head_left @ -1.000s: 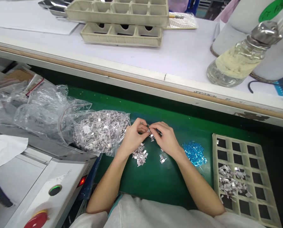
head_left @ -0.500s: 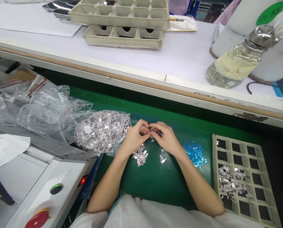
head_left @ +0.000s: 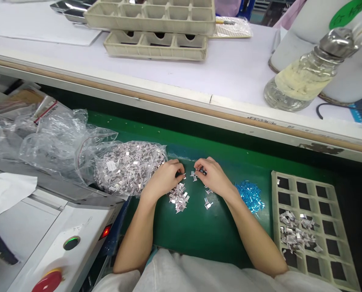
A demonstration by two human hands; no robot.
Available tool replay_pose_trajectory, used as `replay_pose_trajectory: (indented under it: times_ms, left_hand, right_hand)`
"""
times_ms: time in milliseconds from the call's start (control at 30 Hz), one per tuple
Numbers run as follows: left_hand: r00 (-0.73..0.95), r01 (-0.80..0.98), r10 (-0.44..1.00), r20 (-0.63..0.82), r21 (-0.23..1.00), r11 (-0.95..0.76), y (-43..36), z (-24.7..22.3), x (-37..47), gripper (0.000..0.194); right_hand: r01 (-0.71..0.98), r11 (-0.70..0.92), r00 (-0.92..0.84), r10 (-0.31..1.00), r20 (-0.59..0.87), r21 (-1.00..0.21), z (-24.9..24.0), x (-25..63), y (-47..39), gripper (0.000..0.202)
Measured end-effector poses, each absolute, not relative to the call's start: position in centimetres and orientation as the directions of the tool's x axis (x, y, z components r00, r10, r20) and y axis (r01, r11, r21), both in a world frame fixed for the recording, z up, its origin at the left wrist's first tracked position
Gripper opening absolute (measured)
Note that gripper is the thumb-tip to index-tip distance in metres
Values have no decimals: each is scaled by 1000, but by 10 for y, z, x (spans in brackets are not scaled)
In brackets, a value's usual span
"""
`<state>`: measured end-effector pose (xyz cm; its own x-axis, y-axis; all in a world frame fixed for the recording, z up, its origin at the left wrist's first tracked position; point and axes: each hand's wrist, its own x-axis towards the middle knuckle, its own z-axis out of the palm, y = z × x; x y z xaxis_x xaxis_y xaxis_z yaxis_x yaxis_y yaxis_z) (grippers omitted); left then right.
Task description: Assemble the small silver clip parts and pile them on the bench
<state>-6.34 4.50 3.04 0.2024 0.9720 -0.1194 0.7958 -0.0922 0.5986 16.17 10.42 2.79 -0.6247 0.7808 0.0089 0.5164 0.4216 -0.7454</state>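
My left hand [head_left: 165, 179] is closed in a pinch, with a small silvery metal piece [head_left: 184, 176] at its fingertips. Just below it lies a small heap of similar metal pieces [head_left: 179, 198] on the green mat [head_left: 195, 231]. To the right, apart from the left, my right hand [head_left: 215, 177] also pinches; what sits between its fingertips is too small to make out. A few loose metal pieces [head_left: 193, 176] lie beside those fingertips, and another metal piece [head_left: 208, 203] rests below the right hand. Small blue pieces [head_left: 250, 197] are heaped right of my right wrist.
A clear bag [head_left: 132, 168] full of metal pieces lies on the left. At the right, a compartment tray [head_left: 317, 211] holds more pieces. A machine with a red button [head_left: 48, 280] stands at lower left. The raised shelf [head_left: 168, 77] carries trays and a glass bottle [head_left: 302, 77].
My hands were together at the fingertips and have drawn apart. The left hand moved left and slightly down; the right hand shifted slightly right.
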Motion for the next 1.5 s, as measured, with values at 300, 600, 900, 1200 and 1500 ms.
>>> replay_pose_trajectory:
  times_ms: [300,600,900,1200,1500]
  left_hand:
    - [206,762,969,-138,643,-71,47,40,-58,11]
    - [228,746,968,-109,659,-101,47,33,-59,7]
    - [66,298,994,-87,952,63,47,41,-51,12]
    - [-193,-37,969,-157,988,153,52,46,-34,25]
    - [-198,30,974,-105,993,113,51,35,-31,24]
  right_hand:
    - [631,459,-386,885,260,-625,11,163,119,24]
    - [707,441,-383,896,224,-553,-7,161,131,35]
    - [605,395,-293,918,268,-691,0,163,129,18]
    - [236,258,-303,935,182,-937,37,149,104,15]
    - [236,283,-354,916,189,-930,42,144,98,14]
